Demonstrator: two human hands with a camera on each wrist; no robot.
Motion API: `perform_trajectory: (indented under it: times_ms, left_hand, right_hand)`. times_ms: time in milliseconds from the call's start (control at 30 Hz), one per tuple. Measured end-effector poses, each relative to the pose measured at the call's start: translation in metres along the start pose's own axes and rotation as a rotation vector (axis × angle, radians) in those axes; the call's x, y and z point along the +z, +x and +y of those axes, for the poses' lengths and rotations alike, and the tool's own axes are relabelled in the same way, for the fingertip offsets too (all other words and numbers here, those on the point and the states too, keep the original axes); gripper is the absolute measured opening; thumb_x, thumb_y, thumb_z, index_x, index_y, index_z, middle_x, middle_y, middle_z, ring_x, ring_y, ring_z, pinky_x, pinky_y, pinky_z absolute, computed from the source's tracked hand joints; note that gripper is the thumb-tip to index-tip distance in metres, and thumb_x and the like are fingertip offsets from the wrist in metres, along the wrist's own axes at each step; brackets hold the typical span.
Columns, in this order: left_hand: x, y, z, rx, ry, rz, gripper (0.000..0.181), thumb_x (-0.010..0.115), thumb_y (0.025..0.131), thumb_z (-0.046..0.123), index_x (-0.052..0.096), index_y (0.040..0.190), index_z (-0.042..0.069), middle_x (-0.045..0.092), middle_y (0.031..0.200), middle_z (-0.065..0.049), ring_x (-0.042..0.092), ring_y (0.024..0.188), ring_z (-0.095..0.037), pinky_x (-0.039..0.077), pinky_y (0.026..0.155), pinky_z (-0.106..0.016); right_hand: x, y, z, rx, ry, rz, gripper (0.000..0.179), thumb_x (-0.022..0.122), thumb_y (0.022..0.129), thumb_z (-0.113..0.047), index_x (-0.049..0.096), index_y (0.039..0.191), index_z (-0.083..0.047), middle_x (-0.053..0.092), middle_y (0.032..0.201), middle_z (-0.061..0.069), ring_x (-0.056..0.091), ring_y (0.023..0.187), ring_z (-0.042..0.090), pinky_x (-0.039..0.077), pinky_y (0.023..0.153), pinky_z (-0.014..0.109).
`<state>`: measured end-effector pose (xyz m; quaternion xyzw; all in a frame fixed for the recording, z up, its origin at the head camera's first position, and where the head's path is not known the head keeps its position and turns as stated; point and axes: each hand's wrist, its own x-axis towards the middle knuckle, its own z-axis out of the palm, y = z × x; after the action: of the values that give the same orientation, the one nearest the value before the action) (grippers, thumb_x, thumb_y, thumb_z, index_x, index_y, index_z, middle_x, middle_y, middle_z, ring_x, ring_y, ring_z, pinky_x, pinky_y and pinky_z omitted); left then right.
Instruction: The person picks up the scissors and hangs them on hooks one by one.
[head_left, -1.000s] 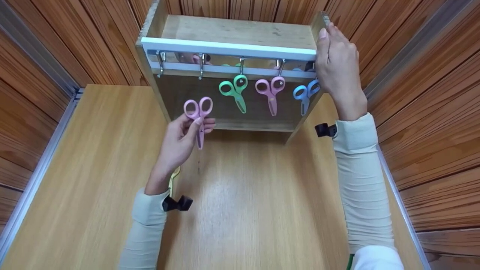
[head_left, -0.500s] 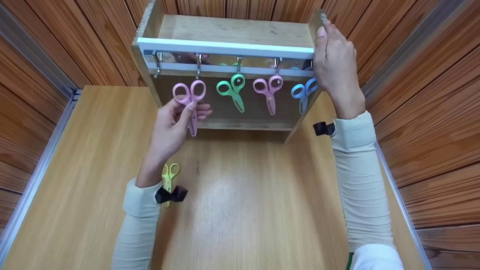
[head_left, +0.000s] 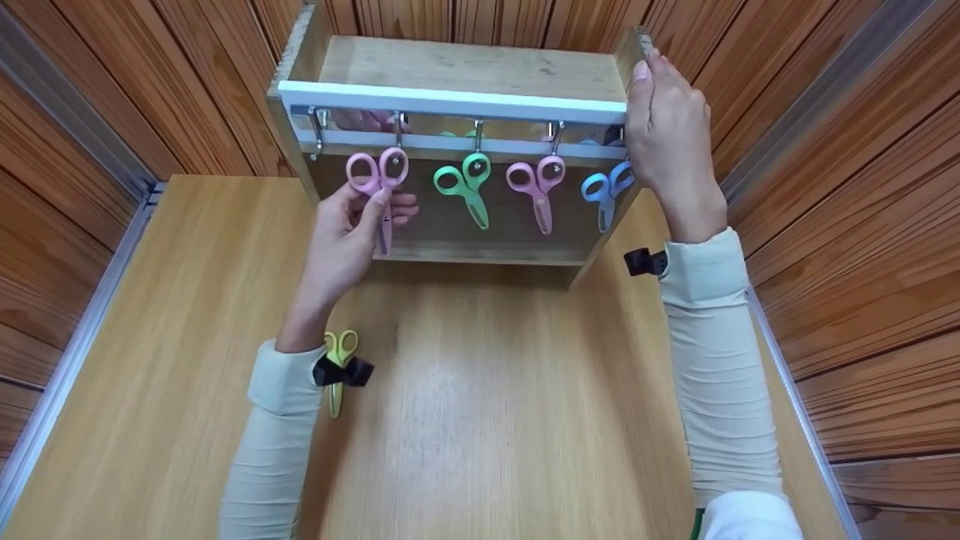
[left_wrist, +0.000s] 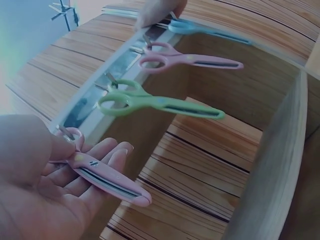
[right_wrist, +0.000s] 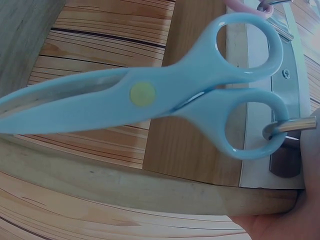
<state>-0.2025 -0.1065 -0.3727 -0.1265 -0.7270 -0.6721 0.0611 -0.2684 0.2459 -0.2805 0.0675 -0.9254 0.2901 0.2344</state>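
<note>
My left hand (head_left: 337, 232) pinches a pair of pink scissors (head_left: 384, 202) between thumb and fingers, blades down. The right ring of these scissors is around the second hook from the left; in the left wrist view the hook (left_wrist: 65, 133) passes through the ring. Green scissors (head_left: 466, 187), another pink pair (head_left: 538, 191) and blue scissors (head_left: 602, 193) hang from the hooks to the right. My right hand (head_left: 670, 142) holds the right side of the wooden rack (head_left: 472, 71) at its upper corner. In the right wrist view the blue scissors (right_wrist: 165, 92) hang close by.
Yellow scissors (head_left: 335, 401) lie on the wooden table (head_left: 465, 405), partly hidden by my left wrist and its camera. The leftmost hook (head_left: 316, 135) carries nothing. Wood-panelled walls (head_left: 862, 262) stand behind and at both sides.
My left hand has moved up and slightly left with the pink scissors, whose right ring now sits on the second hook. The yellow scissors have come into fuller view. My right hand stays put.
</note>
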Motion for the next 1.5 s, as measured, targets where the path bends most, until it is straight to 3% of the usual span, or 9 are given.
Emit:
perform_trajectory:
  times_ms: [267,467,833,933,1100,1233,1300,1433,1500]
  left_hand:
    - [0.001,0.006,-0.008,0.005,-0.051,-0.039,0.035,0.049,0.111,0.013,0.058,0.142,-0.002,0.073,0.13,-0.024,0.076,0.115,-0.031,0.062,0.098,-0.031]
    - [0.0,0.008,-0.014,-0.011,-0.054,-0.047,0.037,0.047,0.112,0.015,0.057,0.144,0.0,0.072,0.13,-0.023,0.077,0.113,-0.026,0.063,0.096,-0.033]
    - [-0.007,0.004,-0.014,-0.064,-0.028,-0.049,0.037,0.049,0.112,0.018,0.057,0.146,0.005,0.07,0.134,-0.018,0.072,0.124,-0.027,0.059,0.104,-0.031]
    - [-0.009,0.0,-0.015,-0.09,-0.023,-0.067,0.04,0.047,0.113,0.021,0.054,0.149,0.005,0.068,0.136,-0.017,0.07,0.125,-0.032,0.059,0.106,-0.036]
    - [-0.013,-0.008,-0.022,-0.134,0.004,-0.09,0.046,0.046,0.113,0.024,0.046,0.156,0.006,0.065,0.141,-0.018,0.068,0.126,-0.034,0.06,0.103,-0.032]
    - [-0.014,-0.019,-0.032,-0.159,0.045,-0.085,0.047,0.048,0.113,0.022,0.045,0.155,0.003,0.063,0.143,-0.022,0.066,0.128,-0.039,0.061,0.1,-0.031]
    - [-0.015,-0.026,-0.037,-0.173,0.076,-0.082,0.046,0.048,0.113,0.02,0.046,0.154,0.0,0.062,0.143,-0.024,0.065,0.127,-0.04,0.062,0.099,-0.03]
    - [-0.02,-0.039,-0.047,-0.213,0.161,-0.082,0.048,0.049,0.112,0.02,0.043,0.157,0.002,0.062,0.141,-0.022,0.066,0.125,-0.035,0.061,0.1,-0.031]
    - [-0.022,-0.046,-0.052,-0.225,0.218,-0.074,0.051,0.05,0.112,0.023,0.041,0.159,0.005,0.064,0.139,-0.02,0.067,0.124,-0.032,0.061,0.101,-0.036]
  right_hand:
    - [0.0,-0.001,0.0,0.002,0.015,0.006,0.061,0.029,0.113,-0.038,0.047,0.154,0.004,0.043,0.165,0.015,0.035,0.159,0.026,0.022,0.134,0.034]
    - [0.0,0.0,-0.001,0.018,0.009,-0.003,0.062,0.028,0.113,-0.04,0.044,0.157,0.001,0.042,0.167,0.014,0.034,0.16,0.026,0.021,0.134,0.033]
    - [0.001,0.0,0.0,0.021,-0.002,-0.005,0.062,0.027,0.113,-0.04,0.044,0.158,-0.002,0.041,0.167,0.013,0.033,0.16,0.025,0.021,0.134,0.032]
    - [0.001,0.0,0.0,0.017,0.0,-0.004,0.061,0.028,0.113,-0.04,0.044,0.158,-0.002,0.041,0.167,0.013,0.033,0.16,0.026,0.021,0.134,0.033]
    - [0.0,0.0,0.001,0.009,0.0,-0.003,0.061,0.028,0.113,-0.039,0.046,0.156,-0.001,0.042,0.166,0.013,0.034,0.16,0.026,0.02,0.135,0.033]
    - [0.0,0.001,0.001,-0.012,0.0,0.011,0.061,0.028,0.113,-0.037,0.067,0.127,0.008,0.045,0.164,0.015,0.038,0.158,0.027,0.023,0.134,0.035]
    - [0.001,0.002,0.0,-0.018,-0.001,0.013,0.062,0.028,0.113,-0.037,0.068,0.118,0.009,0.046,0.163,0.015,0.039,0.157,0.027,0.024,0.133,0.036]
    - [0.001,0.002,0.0,-0.014,-0.002,0.008,0.061,0.028,0.113,-0.037,0.068,0.121,0.008,0.046,0.163,0.015,0.038,0.157,0.027,0.024,0.133,0.036]
    - [0.001,0.001,0.0,-0.004,0.0,0.003,0.061,0.027,0.113,-0.038,0.064,0.135,0.006,0.045,0.164,0.014,0.038,0.157,0.027,0.023,0.134,0.036]
